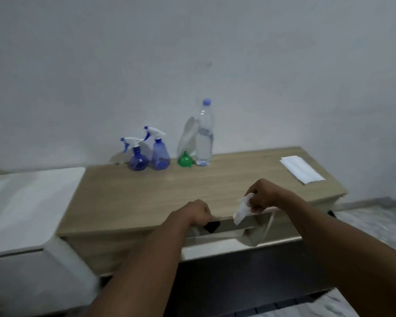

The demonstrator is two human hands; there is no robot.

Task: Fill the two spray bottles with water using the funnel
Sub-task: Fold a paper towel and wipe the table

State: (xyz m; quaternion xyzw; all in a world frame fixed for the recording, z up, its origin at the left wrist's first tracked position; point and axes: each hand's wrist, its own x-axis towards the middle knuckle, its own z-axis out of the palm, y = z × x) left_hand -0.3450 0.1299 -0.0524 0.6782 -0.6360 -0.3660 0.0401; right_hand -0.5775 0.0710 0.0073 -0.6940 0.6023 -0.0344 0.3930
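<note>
Two spray bottles upright at the back of the counter (146,197), trigger heads on: rounder spray bottle (138,160) beside taller spray bottle (160,154). Green funnel (185,160) mouth-down, just beside the capped water bottle (204,138). Seemingly nothing poured yet: unscrewing, funnel placing and both fills left. Left hand (198,212) curled over the counter's front edge; right hand (264,197) pinching a crumpled white tissue (242,208), well apart from the bottles.

We read no words, numbers, brands or signs here. The left spray bottle (138,160), right spray bottle (160,154), water bottle (204,138) and the white sheet (302,169) at far right show us no legible print in this blurred view.
</note>
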